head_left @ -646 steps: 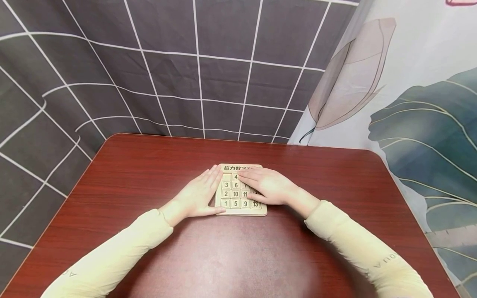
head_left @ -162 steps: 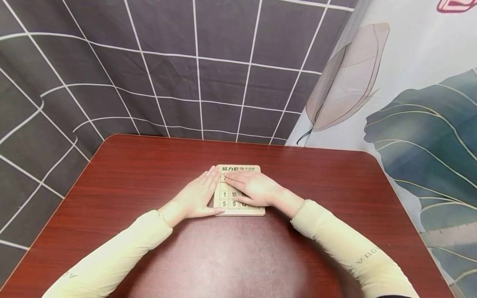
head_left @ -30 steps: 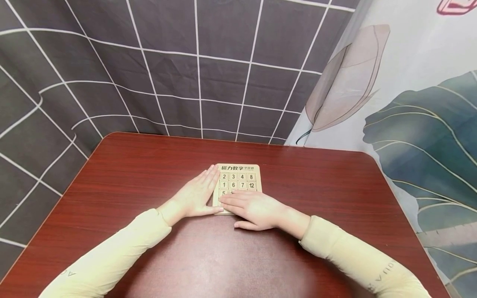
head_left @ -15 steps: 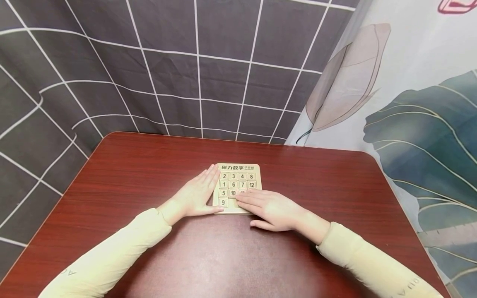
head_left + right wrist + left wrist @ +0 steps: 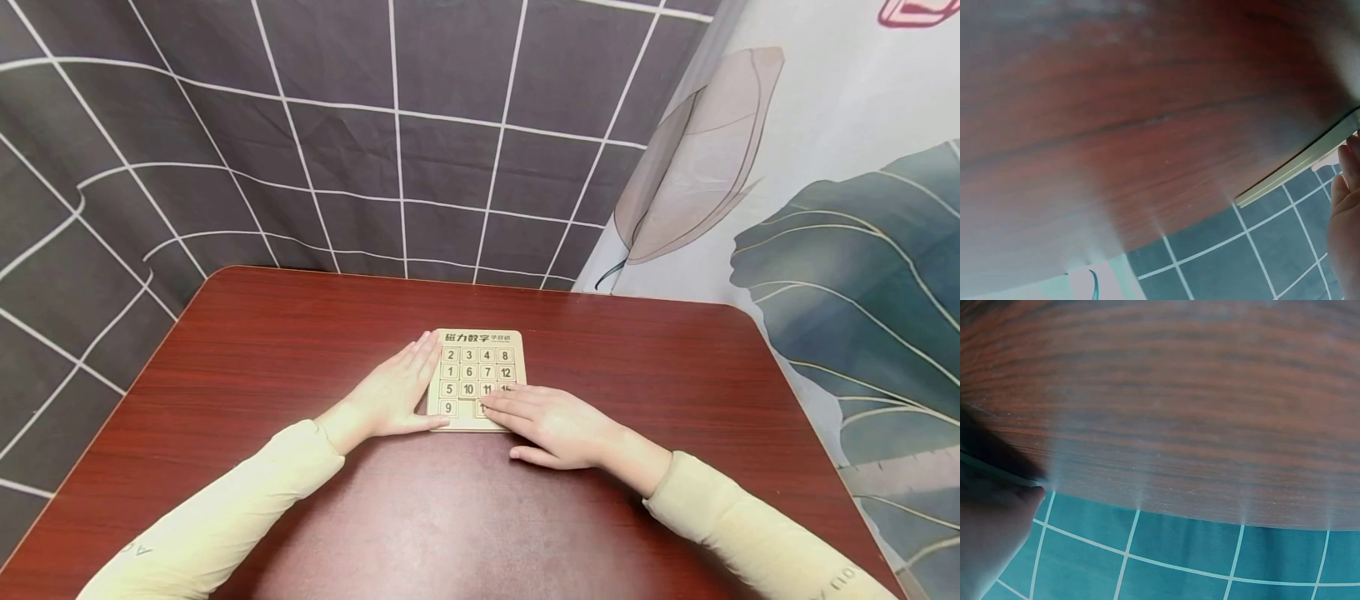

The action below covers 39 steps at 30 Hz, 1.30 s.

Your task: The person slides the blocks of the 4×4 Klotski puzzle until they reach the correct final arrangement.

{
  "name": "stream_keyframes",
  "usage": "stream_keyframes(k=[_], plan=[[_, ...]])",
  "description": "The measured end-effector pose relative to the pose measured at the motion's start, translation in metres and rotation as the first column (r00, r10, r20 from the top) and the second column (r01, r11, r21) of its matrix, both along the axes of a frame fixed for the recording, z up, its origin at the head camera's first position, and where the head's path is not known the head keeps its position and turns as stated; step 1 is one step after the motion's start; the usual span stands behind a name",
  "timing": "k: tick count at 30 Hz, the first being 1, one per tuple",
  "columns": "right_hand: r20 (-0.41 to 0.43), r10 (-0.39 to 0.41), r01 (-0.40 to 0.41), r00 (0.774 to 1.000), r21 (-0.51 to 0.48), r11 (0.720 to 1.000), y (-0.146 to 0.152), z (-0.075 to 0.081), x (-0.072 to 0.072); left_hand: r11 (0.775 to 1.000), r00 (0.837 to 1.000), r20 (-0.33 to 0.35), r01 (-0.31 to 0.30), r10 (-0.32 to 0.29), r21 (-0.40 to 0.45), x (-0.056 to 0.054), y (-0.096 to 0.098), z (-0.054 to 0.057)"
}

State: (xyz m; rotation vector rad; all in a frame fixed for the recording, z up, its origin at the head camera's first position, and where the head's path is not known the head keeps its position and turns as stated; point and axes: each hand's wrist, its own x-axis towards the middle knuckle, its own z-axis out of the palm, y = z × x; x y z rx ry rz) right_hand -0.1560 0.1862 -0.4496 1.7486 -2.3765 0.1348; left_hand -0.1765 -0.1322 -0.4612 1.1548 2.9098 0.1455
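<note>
A pale sliding number puzzle (image 5: 480, 338) lies flat on the table. Its upper rows read 2, 3, 4, 8 and 1, 6, 7, 12. Below come 5, 10, 11 and a partly covered 15. In the bottom row sits tile 9 (image 5: 448, 408), with a vacant slot to its right. My left hand (image 5: 393, 387) rests against the board's left edge, fingers straight, thumb at the lower left corner. With extended fingers, my right hand (image 5: 551, 423) touches the bottom row's third tile (image 5: 480, 409), hiding most of it and the lower right corner. The right wrist view shows the board's side edge (image 5: 1300, 165).
The reddish-brown wooden table (image 5: 300, 325) has rounded far corners. Behind it hangs a dark curtain with white grid lines (image 5: 450, 158). A white curtain with leaf prints (image 5: 847, 275) hangs at the right.
Over the last second my right hand slid rightward along the bottom row, uncovering tile 9 and the vacant slot. Compared with the older frames, the tiles are rearranged. My left hand stayed put.
</note>
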Motion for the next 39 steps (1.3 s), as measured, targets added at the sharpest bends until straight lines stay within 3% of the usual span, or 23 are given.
stream_keyframes(k=[16, 39], plan=[[0.025, 0.003, -0.004, 1.000, 0.058, 0.998, -0.018, 0.003, 0.001, 1.000, 1.000, 0.002, 0.004, -0.004, -0.007, 0.001, 0.001, 0.002], [-0.018, -0.034, 0.033, 0.999, -0.036, 0.999, 0.034, 0.001, 0.010, 1.000, 1.000, 0.008, -0.003, 0.003, -0.027, -0.001, 0.000, -0.001]])
